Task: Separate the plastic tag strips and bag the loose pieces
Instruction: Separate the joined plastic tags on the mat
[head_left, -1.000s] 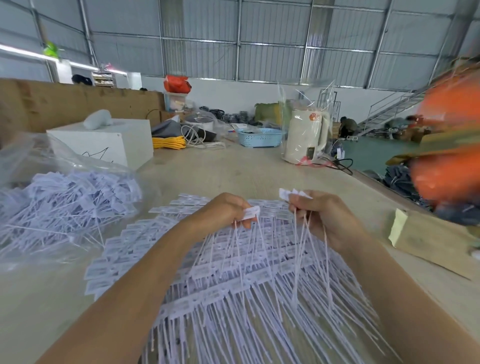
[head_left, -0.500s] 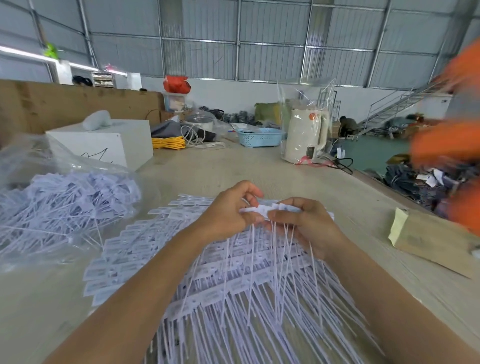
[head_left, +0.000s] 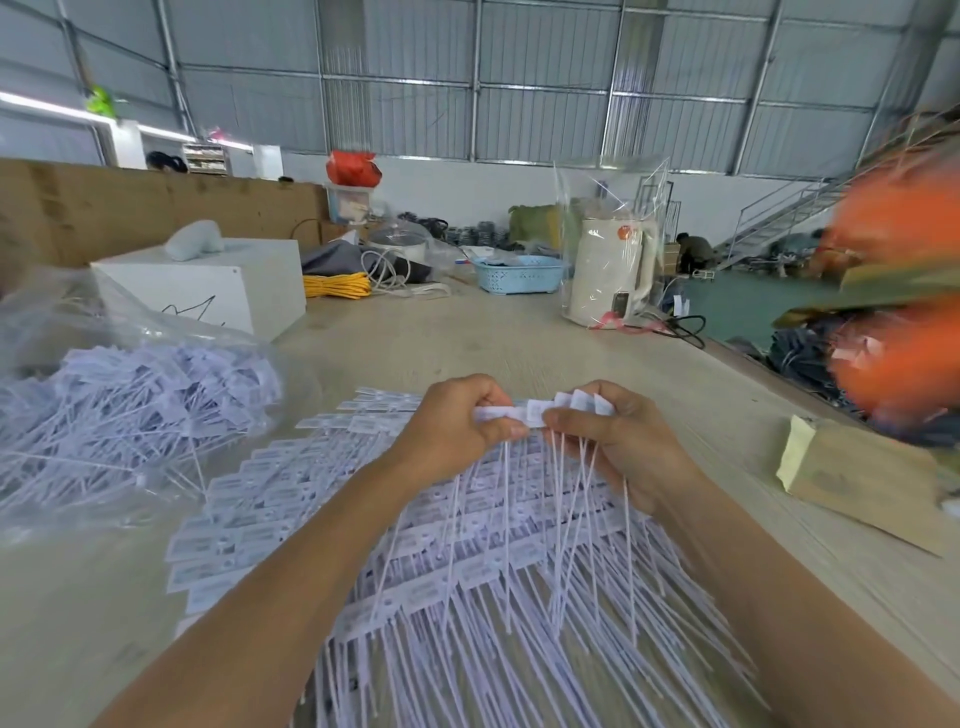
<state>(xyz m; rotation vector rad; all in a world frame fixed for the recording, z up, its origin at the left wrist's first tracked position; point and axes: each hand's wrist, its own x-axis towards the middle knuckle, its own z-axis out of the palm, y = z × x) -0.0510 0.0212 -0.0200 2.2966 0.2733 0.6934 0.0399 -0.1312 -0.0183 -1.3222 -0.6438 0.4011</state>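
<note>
We are noting that the hands, apart a second ago with a few tags in each, are now meeting again over the stack. The left hand (head_left: 457, 426) is pinching one end of a joined tag strip (head_left: 524, 413) between thumb and curled fingers; the right hand (head_left: 618, 447) is pinching the other end, with several already parted tags fanning up behind its fingers and their thin tails hanging down under both hands. We are judging this to be the start of the next break in a repeating cycle, not a change of step.

The uncut strips (head_left: 395, 525) are lying in overlapping rows directly beneath and nearer than the hands. Well to the left of the left hand, a clear bag (head_left: 135, 395) is holding loose tags; nothing is going into it at present.

The table (head_left: 519, 343) is pale wood. Beyond the hands are standing a white kettle (head_left: 608, 270) and a blue basket (head_left: 519, 273); right of the right hand is lying a cardboard packet (head_left: 862, 478). A blurred orange shape (head_left: 904, 312) at far right is possibly a passing person; we cannot confirm. The room is a metal-walled shed.
</note>
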